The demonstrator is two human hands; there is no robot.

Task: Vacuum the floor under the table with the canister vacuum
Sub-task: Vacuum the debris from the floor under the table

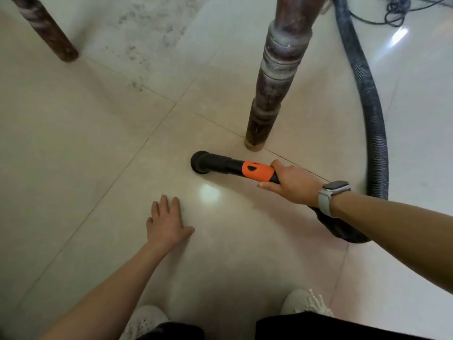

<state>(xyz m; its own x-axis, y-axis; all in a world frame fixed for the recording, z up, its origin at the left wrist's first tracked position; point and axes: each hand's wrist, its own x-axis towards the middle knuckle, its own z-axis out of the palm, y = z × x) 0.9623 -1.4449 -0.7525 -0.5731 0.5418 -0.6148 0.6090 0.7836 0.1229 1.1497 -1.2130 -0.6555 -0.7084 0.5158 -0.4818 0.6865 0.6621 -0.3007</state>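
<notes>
With the right hand clamped on the nozzle and the left hand spread flat, the table leg could be struck.

Both table legs, the near one and the far one, are cut off by the top edge, so the tabletop is out of sight. The hose runs off the top edge with no canister in view, and passes behind the right hand and wrist. The nozzle hides its own mouth against the floor, and the cable tangle is cut off at the top right corner.
</notes>
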